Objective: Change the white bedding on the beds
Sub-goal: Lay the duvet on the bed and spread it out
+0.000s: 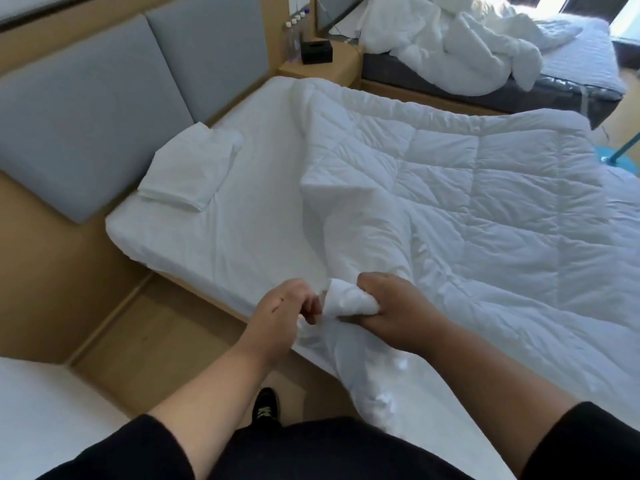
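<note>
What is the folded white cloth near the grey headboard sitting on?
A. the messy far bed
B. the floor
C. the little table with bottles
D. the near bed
D: the folded white cloth lies flat on the near bed, on its sheet just below the grey headboard.

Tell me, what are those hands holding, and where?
Both hold the white quilt at its near corner: right hand bunches the corner, left hand pinches fabric beside it.
</note>
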The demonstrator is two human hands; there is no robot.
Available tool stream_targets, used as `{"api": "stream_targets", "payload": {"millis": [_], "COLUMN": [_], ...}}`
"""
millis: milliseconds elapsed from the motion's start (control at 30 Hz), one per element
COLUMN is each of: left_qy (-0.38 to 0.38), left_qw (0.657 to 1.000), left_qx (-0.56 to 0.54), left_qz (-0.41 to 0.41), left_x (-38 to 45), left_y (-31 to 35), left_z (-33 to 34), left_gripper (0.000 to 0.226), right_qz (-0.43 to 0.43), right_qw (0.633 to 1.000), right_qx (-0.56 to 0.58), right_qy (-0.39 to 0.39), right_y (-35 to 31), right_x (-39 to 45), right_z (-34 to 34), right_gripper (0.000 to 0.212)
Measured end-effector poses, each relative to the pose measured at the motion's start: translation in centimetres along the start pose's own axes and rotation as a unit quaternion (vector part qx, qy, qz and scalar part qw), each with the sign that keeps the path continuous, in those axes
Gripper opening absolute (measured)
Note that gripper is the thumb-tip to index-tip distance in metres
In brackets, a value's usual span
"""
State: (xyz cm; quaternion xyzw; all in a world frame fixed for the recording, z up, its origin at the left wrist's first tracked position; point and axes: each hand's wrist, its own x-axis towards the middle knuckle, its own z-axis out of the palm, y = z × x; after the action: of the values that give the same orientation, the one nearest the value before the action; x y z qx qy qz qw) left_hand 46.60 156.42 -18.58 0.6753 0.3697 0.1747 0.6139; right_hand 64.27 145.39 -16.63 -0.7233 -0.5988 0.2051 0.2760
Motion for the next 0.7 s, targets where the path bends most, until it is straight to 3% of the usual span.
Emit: {"api": "stream_targets", "payload": {"millis": [67,133,167,233,300,367,433,567,700], "left_qy": [0.040,-0.028,-0.078,-0.143,-0.157,-0.084,0.042,0.197,0.231], "left_qw": [0.981,0.912,0.866,0.784,0.745,0.757,0.795,0.835,0.870], "left_qx": [-0.079,-0.139,-0.199,-0.352,-0.473,-0.536,-0.497,-0.433,-0.422], "left_qz": [-0.171,-0.385,-0.453,-0.491,-0.443,-0.364,-0.345,-0.275,-0.107], "left_x": [1.6,2.2,2.4,2.9,4.5,6.9,9.5,11.3,10.4], "left_y": [-2.9,-6.9,-9.0,-11.1,-11.0,-8.6,-8.0,-6.1,1.7], "left_z": [0.6,1.6,2.4,4.5,6.6,7.7,6.6,-1.4,-9.8], "left_gripper": [0.038,0.059,0.076,0.102,0.106,0.071,0.049,0.046,0.044], "right_qz": [0.024,0.017,0.006,-0.015,-0.029,-0.034,-0.025,0.045,0.174], "right_qw": [0.997,0.993,0.992,0.992,0.994,0.996,0.997,0.990,0.937], "right_qx": [0.057,0.078,0.085,0.094,0.086,0.077,0.070,0.106,0.111], "right_qy": [0.042,0.084,0.094,0.089,0.061,0.031,0.002,-0.078,-0.283], "right_y": [-0.6,-1.3,-1.6,-2.0,-2.1,-1.8,-1.2,0.4,2.2], "right_x": [-0.6,-1.2,-1.6,-2.2,-2.8,-3.4,-3.9,-4.6,-3.5], "right_z": [-2.6,-5.5,-6.8,-8.6,-9.1,-8.6,-7.7,-5.6,-1.7], "right_gripper": [0.038,0.037,0.038,0.045,0.052,0.051,0.050,0.042,0.036]}}
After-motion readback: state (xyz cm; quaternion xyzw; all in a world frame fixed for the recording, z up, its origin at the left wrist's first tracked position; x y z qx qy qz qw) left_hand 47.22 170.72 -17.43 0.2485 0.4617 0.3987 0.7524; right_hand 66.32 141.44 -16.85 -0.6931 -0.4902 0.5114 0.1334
